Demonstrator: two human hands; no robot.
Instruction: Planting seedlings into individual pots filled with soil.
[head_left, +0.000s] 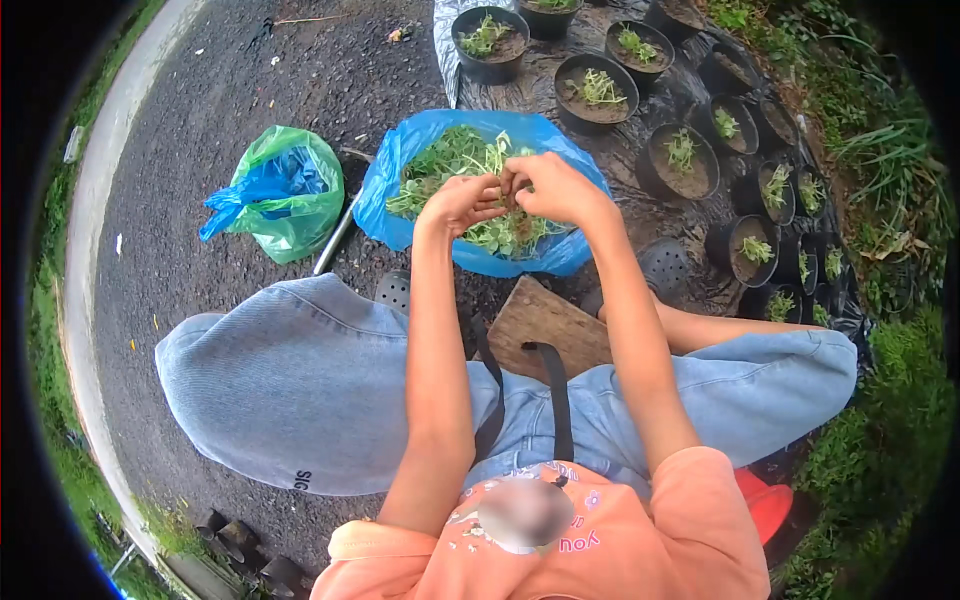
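My left hand (466, 204) and my right hand (556, 189) meet above an open blue plastic bag (375, 202). Between their fingertips is a small leafy seedling (495, 154), its pale stems and leaves sticking up past the fingers. The fingers overlap, so part of the stem is hidden. Inside the bag lies a heap of green seedlings (442, 154), some with brown soil about their roots. The bag's rim is folded outward around them.
A green plastic bag (319, 172) holding blue plastic stands left, beside a metal rod (335, 238). Black pots (596, 112) with soil and seedlings stand on black plastic sheeting (517, 109) at the right. A wooden board (551, 322) with black straps lies between my legs.
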